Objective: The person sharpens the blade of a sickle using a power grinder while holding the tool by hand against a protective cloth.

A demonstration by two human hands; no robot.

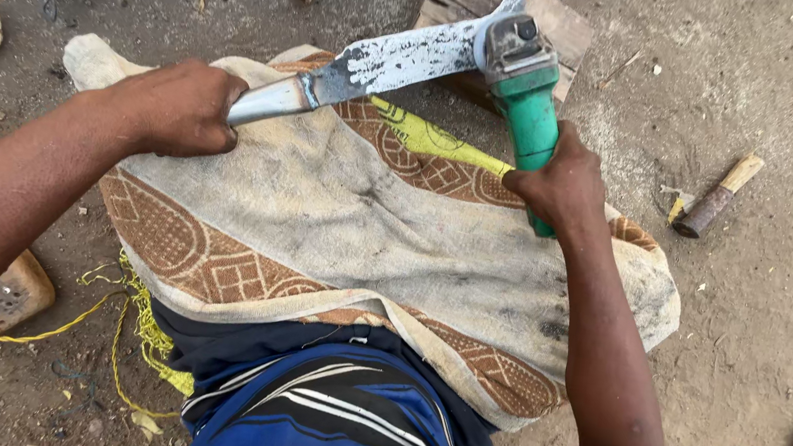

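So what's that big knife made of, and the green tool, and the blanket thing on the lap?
The knife blade looks like bare metal: grey, shiny in patches, dull and blotchy elsewhere. The left hand grips its shiny tapered end. The green tool, held by the right hand, seems to have a plastic body with a grey metal head. The cloth looks like woven fabric, soft, creased and stained.

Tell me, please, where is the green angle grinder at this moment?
In the head view, the green angle grinder is at upper centre-right, gripped by the right hand, its head against the metal blade that the left hand holds over the cloth.
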